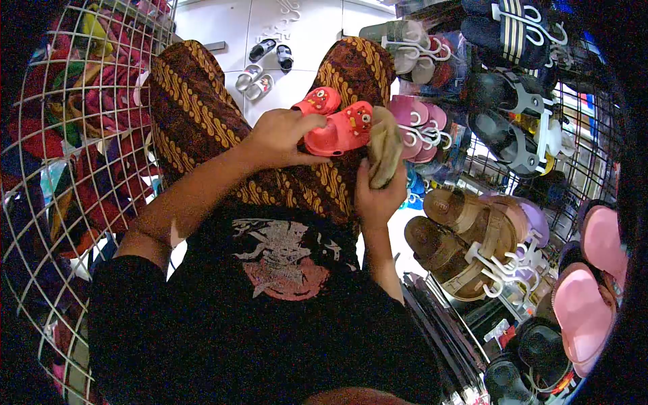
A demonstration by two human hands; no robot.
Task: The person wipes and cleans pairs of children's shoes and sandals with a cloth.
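A pair of small red clogs (337, 131) with cartoon faces on their toes is above my lap. My left hand (282, 138) pinches the near clog between thumb and fingers at its left side. To the right, my right hand (381, 196) grips a crumpled tan cloth (385, 148), which hangs upward from the fingers beside the clog's toe. Patterned brown trousers (196, 101) cover my legs beneath both hands.
A wire basket (74, 135) full of colourful shoes rises at the left. Sandals on white hangers, among them brown ones (449, 236) and pink ones (418, 125), crowd the right. Small sandals (256, 82) lie on the white tiled floor (212, 23) ahead.
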